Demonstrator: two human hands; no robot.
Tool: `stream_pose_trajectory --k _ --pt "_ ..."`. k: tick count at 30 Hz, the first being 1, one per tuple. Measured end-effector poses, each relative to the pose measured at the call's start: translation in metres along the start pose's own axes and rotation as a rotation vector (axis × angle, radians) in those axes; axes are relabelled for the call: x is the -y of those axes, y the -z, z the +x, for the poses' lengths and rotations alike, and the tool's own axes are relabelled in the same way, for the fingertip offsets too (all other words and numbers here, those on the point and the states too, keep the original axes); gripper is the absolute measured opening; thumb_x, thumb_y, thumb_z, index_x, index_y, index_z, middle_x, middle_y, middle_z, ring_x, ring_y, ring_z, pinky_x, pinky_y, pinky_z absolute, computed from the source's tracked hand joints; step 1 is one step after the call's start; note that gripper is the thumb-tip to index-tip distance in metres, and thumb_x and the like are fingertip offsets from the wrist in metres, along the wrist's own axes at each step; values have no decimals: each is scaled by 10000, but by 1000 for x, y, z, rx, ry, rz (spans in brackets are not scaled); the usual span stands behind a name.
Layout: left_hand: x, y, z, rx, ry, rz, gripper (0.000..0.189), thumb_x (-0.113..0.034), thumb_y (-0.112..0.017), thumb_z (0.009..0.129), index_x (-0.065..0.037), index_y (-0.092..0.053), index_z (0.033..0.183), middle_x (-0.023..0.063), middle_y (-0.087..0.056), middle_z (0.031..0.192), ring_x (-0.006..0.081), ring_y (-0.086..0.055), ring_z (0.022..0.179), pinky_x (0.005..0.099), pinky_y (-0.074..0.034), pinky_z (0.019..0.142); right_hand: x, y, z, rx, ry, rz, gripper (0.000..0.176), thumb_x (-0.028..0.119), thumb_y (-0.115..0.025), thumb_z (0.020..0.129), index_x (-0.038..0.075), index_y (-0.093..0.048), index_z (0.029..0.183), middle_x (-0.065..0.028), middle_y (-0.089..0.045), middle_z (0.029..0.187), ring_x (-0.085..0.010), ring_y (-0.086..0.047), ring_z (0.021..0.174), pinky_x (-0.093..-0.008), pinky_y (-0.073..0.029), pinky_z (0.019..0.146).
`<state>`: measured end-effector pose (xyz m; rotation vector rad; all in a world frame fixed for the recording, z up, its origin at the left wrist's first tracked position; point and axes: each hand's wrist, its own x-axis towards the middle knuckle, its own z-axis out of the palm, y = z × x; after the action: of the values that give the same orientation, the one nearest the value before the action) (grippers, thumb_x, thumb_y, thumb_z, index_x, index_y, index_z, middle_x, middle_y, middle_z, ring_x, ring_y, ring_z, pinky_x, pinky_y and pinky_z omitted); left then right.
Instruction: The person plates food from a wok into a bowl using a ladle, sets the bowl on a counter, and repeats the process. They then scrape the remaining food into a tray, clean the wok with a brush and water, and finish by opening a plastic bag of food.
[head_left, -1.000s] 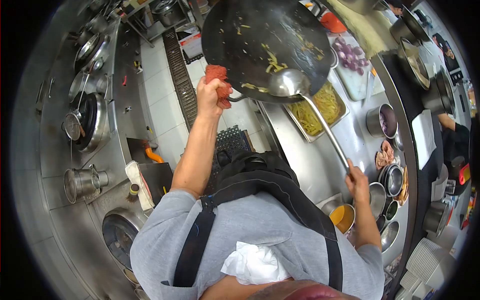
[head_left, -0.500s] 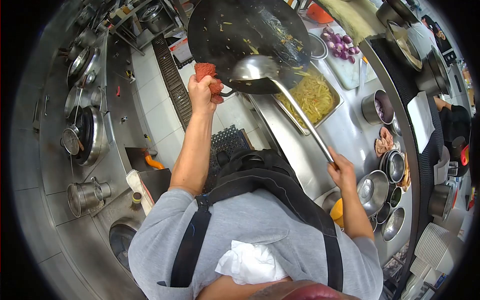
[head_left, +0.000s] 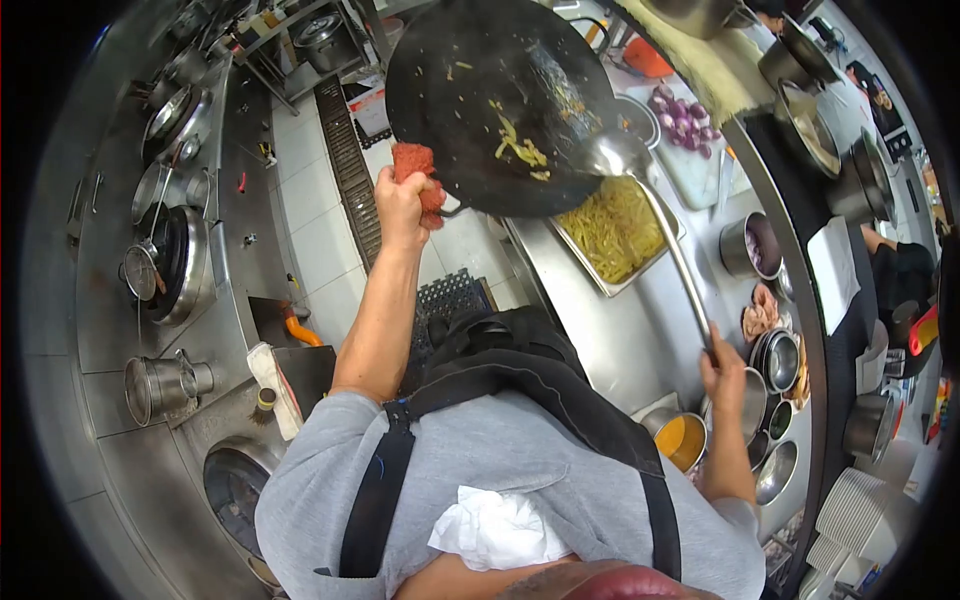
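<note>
My left hand (head_left: 402,208) is closed around a red cloth (head_left: 412,160) at the near handle of a large black wok (head_left: 460,110), holding it up and tilted. A few yellow-green strips (head_left: 518,150) and small bits cling to its inside. My right hand (head_left: 726,378) grips the end of a long steel ladle (head_left: 684,265). The ladle's bowl lies at the wok's right rim, above a rectangular metal tray (head_left: 648,262). Yellow cooked strips (head_left: 608,235) fill that tray, whose far end is hidden under the wok and ladle.
Purple onions (head_left: 684,122) and a knife (head_left: 722,185) lie on a white board (head_left: 690,172) beyond the tray. Steel bowls (head_left: 776,472) and a pot of orange liquid (head_left: 682,440) stand near my right arm. A stove counter (head_left: 225,290) runs along the left.
The ladle and my right hand have moved right and nearer to me, its bowl now at the wok's right rim. The wok has shifted slightly, with more strips gathered inside it.
</note>
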<state>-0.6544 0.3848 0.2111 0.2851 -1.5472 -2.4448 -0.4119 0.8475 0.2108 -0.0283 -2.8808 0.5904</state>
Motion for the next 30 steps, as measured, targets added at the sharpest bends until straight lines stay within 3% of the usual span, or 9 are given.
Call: stream_pose_trajectory --k 4,8,12,15,18,24,26,30 --pt "-11 4 -14 11 91 -8 288 1 -518 669 7 -445 947 121 -538 716 192 -552 504 299 -390 314 61 -79 75 -45 49 245 532 -1 -576 774 122 -532 1289 -135 -578 764 -265 -570 669 -354 -473 677" --pt "-10 7 -20 28 127 -37 288 -11 -504 681 -2 -458 965 118 -543 722 186 -563 513 292 -367 286 123 -117 137 -139 177 329 547 17 -596 781 158 -521 1303 -152 -573 779 -318 -576 709 -399 -467 687" --pt "-10 5 -17 35 152 -35 298 0 -509 675 10 -467 970 121 -549 725 194 -567 519 299 -411 339 101 -113 122 -78 196 284 586 4 -599 766 162 -505 1323 -149 -535 731 -305 -550 651 -398 -457 650" --pt "-8 7 -5 48 131 -101 295 28 -517 662 40 -467 952 135 -557 729 219 -565 521 308 -476 477 43 -86 67 106 108 117 598 -14 -608 736 156 -519 1302 -144 -561 802 -324 -578 707 -411 -471 664" --pt "-9 6 5 20 122 -96 294 39 -514 660 52 -461 949 141 -558 726 219 -565 522 308 -474 468 2 -41 13 157 62 -25 603 -28 -605 725 156 -527 1294 -137 -556 803 -320 -578 695 -406 -473 650" --pt "0 2 17 -39 3 -44 306 57 -531 650 53 -444 944 138 -555 712 217 -563 499 320 -474 439 -16 22 -45 68 -46 -132 564 -31 -601 742 101 -536 1286 -141 -551 775 -295 -568 648 -386 -467 613" --pt "-3 2 13 -83 11 36 279 16 -533 680 3 -479 953 109 -557 728 197 -573 514 295 -404 337 -10 20 -45 39 -100 -101 548 -28 -595 751 95 -542 1283 -138 -555 756 -278 -570 631 -376 -468 600" --pt "-10 6 3 -74 0 5 288 15 -529 677 13 -489 962 112 -559 723 200 -570 530 297 -449 426 20 -33 13 -131 -58 -5 512 2 -615 766 114 -565 1263 -126 -560 736 -262 -568 631 -362 -469 619"
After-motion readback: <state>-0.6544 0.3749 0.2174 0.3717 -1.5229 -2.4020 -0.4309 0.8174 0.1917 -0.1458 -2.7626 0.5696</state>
